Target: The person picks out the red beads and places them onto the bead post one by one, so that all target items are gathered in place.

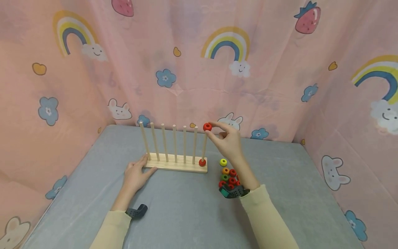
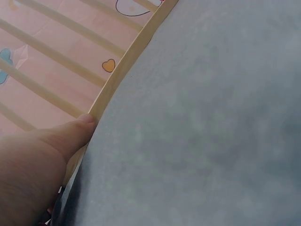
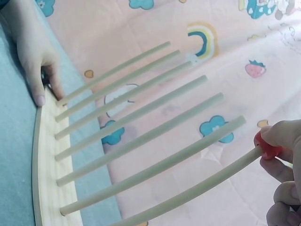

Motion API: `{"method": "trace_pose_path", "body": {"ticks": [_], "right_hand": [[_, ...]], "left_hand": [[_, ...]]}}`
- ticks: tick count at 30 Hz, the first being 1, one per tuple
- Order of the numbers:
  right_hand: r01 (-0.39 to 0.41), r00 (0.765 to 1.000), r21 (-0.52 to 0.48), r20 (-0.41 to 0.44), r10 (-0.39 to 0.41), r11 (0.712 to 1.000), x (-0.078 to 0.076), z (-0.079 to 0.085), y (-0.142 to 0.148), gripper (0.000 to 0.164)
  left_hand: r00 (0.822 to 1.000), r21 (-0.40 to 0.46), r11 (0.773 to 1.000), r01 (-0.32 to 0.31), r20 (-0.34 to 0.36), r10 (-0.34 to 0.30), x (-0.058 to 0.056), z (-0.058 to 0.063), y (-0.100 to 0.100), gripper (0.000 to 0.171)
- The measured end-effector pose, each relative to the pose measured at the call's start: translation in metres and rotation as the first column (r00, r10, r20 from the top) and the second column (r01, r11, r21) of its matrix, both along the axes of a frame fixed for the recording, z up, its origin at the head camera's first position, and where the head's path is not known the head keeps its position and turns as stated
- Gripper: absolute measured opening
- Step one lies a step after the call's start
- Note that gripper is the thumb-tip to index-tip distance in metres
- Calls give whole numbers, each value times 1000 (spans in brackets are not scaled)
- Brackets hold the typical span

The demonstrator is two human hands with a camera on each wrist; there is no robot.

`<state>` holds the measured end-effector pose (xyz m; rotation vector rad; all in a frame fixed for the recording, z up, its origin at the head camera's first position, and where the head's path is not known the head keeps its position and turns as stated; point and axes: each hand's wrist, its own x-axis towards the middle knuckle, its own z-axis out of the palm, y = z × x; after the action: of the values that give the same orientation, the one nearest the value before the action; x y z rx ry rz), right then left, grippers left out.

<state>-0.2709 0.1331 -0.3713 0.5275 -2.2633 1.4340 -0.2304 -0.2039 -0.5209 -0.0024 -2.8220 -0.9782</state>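
A wooden peg rack [image 1: 175, 167] with several upright pegs stands on the table. My left hand [image 1: 134, 175] grips its left end, thumb along the front edge and fingers at the far side. In the left wrist view the thumb [image 2: 70, 136] presses against the base's edge. My right hand [image 1: 230, 141] pinches a red bead [image 3: 270, 150] between thumb and forefinger at the tip of the rightmost peg [image 3: 202, 190]. In the right wrist view that tip meets the bead's hole. Another red bead [image 1: 202, 164] sits at the foot of the same peg.
Right of the rack lies a cluster of loose beads: red ones [image 1: 232, 181], an orange one [image 1: 223, 171] and a green one [image 1: 223, 178], partly hidden by the right wrist's band [image 1: 234, 192]. A yellow bead [image 1: 221, 162] lies slightly apart. A pink patterned curtain [image 1: 192, 97] surrounds the grey table [image 1: 174, 214].
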Motion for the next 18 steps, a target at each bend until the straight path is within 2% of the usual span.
{"method": "trace_pose_path", "body": {"ticks": [8, 18], "right_hand": [[10, 1000, 27, -28, -9, 1000, 1, -2, -1, 35], [25, 1000, 33, -16, -24, 999, 2, -5, -1, 34]], "left_hand": [[1000, -4, 1000, 5, -3, -5, -1, -1, 0, 76], [1000, 7, 1000, 0, 25, 0, 0, 0, 0, 76]]}}
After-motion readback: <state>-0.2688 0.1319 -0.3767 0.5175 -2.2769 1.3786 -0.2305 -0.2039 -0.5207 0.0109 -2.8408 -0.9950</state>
